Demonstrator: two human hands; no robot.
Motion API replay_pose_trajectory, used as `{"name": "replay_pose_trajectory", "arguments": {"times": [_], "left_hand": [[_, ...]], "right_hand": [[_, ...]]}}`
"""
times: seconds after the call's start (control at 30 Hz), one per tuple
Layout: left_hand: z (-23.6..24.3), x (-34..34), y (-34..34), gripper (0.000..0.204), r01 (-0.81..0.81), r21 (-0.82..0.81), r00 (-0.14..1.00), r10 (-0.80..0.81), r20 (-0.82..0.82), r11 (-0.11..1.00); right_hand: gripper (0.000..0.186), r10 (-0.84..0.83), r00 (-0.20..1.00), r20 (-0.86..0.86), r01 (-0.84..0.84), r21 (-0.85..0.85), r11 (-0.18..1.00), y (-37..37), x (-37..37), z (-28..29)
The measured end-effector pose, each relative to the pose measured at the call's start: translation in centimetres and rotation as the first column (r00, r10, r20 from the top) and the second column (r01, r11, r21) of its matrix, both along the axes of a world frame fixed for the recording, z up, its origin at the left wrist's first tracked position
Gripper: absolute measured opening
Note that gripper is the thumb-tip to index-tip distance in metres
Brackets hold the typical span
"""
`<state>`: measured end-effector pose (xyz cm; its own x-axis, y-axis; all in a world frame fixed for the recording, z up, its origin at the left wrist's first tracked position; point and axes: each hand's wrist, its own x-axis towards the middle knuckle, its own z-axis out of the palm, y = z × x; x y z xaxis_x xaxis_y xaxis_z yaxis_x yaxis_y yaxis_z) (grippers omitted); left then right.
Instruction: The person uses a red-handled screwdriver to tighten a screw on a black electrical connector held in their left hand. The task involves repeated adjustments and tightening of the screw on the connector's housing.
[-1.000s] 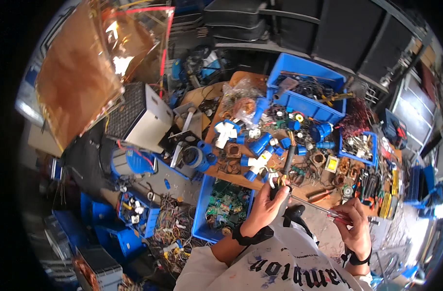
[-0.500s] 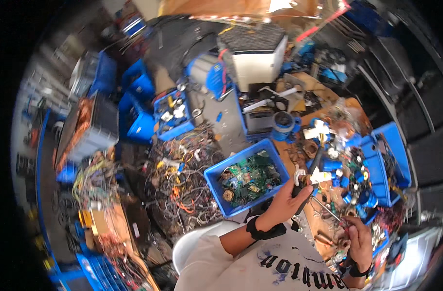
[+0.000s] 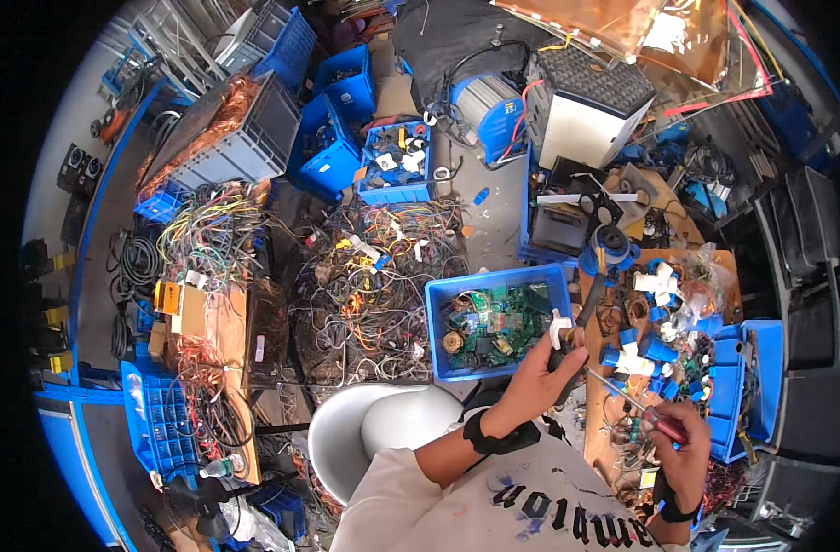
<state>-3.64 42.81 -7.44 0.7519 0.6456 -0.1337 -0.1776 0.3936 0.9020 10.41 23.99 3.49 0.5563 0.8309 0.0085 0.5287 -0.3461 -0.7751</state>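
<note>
My left hand (image 3: 532,382) is closed round a dark part, mostly hidden by the fingers. A white piece (image 3: 560,328) sticks out by the fingertips, and a thick black rod-like length (image 3: 593,299) extends up beyond them. In my right hand (image 3: 682,455) is a screwdriver (image 3: 664,423) with a red handle. Its metal shaft points up and left toward the dark part; whether the tip touches it I cannot tell. Just left of and beyond my left hand stands a blue bin (image 3: 431,331) holding green circuit boards (image 3: 494,317).
On the wooden bench (image 3: 604,414) at right lie blue and white plug parts (image 3: 655,350) and loose scrap. A blue crate (image 3: 731,396) stands at its right edge. Tangled cables (image 3: 374,304) spread left of the bin. A white chair (image 3: 346,432) is by my left side.
The view has swung, so the surroundings sit further right and lower. Both hands keep their holds; the screwdriver handle shows more fully now.
</note>
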Motion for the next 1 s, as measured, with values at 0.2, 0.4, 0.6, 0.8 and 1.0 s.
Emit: {"name": "replay_pose_trajectory", "arguments": {"times": [0.2,0.4,0.6,0.8,1.0], "left_hand": [[-0.5,-0.5,-0.3,0.024,0.039,0.045,0.997,-0.036,-0.07,0.998],[0.3,0.4,-0.9,0.023,0.023,0.064,0.999,-0.025,0.025,0.998],[0.8,1.8,-2.4,0.024,0.101,0.057,0.994,-0.103,0.025,0.993],[-0.4,3.4,-3.9,0.025,0.184,0.064,0.983,-0.185,-0.001,0.981],[-0.7,4.6,-4.8,0.026,0.292,0.041,0.956,-0.291,-0.022,0.956]], "right_hand": [[0.035,-0.033,0.993,-0.113,0.017,-0.141,0.99,-0.6,-0.8,0.6],[0.025,-0.136,0.966,-0.221,0.118,-0.093,0.989,-3.8,-0.8,-0.3],[0.027,-0.308,0.912,-0.271,0.272,-0.162,0.948,-4.9,-1.3,0.1],[0.017,-0.359,0.917,-0.176,0.341,-0.127,0.932,-6.6,-1.7,0.2],[0.032,-0.427,0.886,-0.18,0.449,0.109,0.887,-8.8,-1.1,-0.8]]}}
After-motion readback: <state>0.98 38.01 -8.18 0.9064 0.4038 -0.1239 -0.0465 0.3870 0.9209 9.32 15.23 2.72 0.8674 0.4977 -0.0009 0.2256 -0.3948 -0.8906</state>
